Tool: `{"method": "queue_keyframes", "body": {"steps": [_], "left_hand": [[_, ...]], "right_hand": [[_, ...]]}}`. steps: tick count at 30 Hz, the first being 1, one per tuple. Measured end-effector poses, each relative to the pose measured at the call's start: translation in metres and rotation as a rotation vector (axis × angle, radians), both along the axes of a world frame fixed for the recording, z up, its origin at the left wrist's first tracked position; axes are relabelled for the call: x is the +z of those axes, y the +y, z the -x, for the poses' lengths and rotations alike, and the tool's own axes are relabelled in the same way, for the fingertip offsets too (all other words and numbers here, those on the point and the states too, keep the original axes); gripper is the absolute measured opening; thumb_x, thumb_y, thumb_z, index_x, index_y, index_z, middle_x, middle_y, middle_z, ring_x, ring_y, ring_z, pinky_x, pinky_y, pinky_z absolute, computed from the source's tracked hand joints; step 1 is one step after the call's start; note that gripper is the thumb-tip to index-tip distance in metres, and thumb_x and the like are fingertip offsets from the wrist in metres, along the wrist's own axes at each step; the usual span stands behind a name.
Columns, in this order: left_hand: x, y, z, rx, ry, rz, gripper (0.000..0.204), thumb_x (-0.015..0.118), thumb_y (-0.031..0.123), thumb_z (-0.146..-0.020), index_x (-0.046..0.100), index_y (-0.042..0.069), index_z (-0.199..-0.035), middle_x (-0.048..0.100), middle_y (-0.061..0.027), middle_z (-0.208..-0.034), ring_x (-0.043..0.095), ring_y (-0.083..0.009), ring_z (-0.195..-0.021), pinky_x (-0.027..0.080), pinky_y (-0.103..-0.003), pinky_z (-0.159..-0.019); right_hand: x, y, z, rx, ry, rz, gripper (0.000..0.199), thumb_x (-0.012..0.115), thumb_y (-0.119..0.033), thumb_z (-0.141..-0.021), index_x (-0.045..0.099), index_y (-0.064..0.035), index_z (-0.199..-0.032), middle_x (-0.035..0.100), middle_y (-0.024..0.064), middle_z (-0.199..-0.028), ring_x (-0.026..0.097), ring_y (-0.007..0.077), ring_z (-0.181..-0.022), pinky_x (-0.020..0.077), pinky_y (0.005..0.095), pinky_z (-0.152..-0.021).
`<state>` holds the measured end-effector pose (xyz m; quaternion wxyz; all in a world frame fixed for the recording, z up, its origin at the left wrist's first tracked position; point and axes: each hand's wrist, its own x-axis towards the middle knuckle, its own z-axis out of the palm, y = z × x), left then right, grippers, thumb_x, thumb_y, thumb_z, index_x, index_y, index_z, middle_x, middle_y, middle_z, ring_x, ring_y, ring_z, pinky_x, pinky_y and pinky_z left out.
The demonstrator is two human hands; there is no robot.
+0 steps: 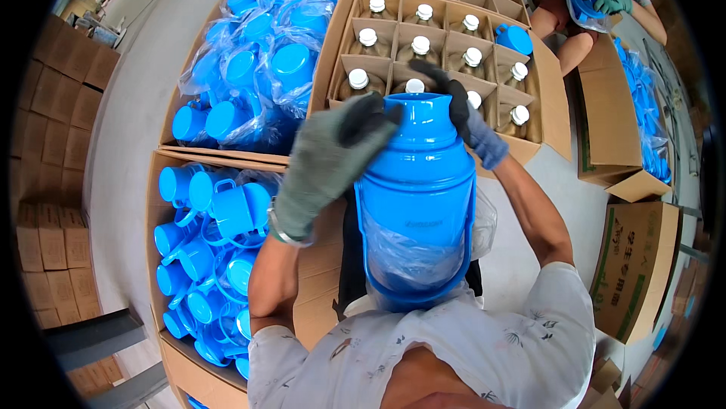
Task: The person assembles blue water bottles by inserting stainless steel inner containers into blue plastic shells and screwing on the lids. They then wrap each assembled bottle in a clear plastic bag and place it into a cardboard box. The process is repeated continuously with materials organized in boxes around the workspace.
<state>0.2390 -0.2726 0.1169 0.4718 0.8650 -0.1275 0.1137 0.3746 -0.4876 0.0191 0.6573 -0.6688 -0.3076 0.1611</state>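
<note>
Because the blue flask (412, 201) looks stiff but slippery, its neck (422, 118) probably suits the left hand (333, 148) and right hand (467, 113) best, their fingers (432, 74) apart.

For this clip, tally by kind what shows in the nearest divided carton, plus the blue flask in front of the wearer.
White-capped bottles: 11
Blue cup: 1
Blue flask: 1
Total: 13 visible

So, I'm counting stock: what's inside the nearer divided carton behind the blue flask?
White-capped bottles and a blue cup. The flask and gloved right hand hide part of the near row.
</note>
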Motion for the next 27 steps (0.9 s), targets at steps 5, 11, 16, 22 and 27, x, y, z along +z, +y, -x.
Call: {"method": "queue_keyframes", "body": {"steps": [5,11,16,22,27], "left_hand": [[-0.047,0.043,0.003,0.193,0.151,1.238,0.049,0.03,0.033,-0.103,0.044,-0.001,-0.136,0.055,-0.0177,-0.129,0.056,-0.0263,-0.117,0.043,-0.041,-0.103],[-0.11,-0.004,-0.02,-0.19,-0.14,0.212,0.052,0.045,0.012,-0.099,0.028,0.001,-0.147,0.03,-0.0161,-0.151,0.035,-0.0271,-0.137,0.028,-0.039,-0.114],[-0.087,0.001,-0.005,-0.23,0.413,0.83,0.06,0.038,0.04,-0.102,0.025,0.002,-0.148,0.031,-0.0152,-0.151,0.035,-0.0253,-0.137,0.027,-0.037,-0.114],[-0.102,0.015,0.017,-0.12,0.265,0.144,0.074,0.058,0.014,-0.085,0.023,0.006,-0.15,0.034,-0.0168,-0.149,0.036,-0.0263,-0.135,0.028,-0.037,-0.111],[-0.109,0.015,0.006,0.044,-0.062,-0.164,0.059,0.055,0.025,-0.094,0.033,0.004,-0.145,0.045,-0.0168,-0.139,0.047,-0.0251,-0.119,0.036,-0.036,-0.103]], "right_hand": [[-0.027,-0.025,0.033,-0.427,-0.028,-0.179,0.056,0.057,-0.013,-0.089,0.038,-0.0036,-0.141,0.045,0.0105,-0.135,0.043,0.0209,-0.125,0.0331,0.034,-0.107],[0.049,0.006,0.074,-0.38,0.074,-0.289,0.054,0.063,-0.018,-0.088,0.046,-0.002,-0.137,0.048,0.0125,-0.133,0.052,0.0208,-0.116,0.0353,0.034,-0.105],[0.044,-0.022,0.063,-0.233,-0.117,-0.097,0.051,0.059,-0.031,-0.092,0.047,-0.0039,-0.134,0.055,0.013,-0.125,0.052,0.0215,-0.114,0.0423,0.0325,-0.098],[0.034,-0.005,0.018,0.21,0.368,-0.054,0.051,0.057,-0.031,-0.095,0.045,-0.0047,-0.137,0.054,0.0141,-0.131,0.052,0.0201,-0.12,0.0407,0.0322,-0.102],[-0.075,0.013,-0.074,0.469,0.49,-0.216,0.054,0.053,-0.018,-0.097,0.033,-0.0077,-0.146,0.04,0.0115,-0.146,0.043,0.0218,-0.131,0.0381,0.0322,-0.108]]}}
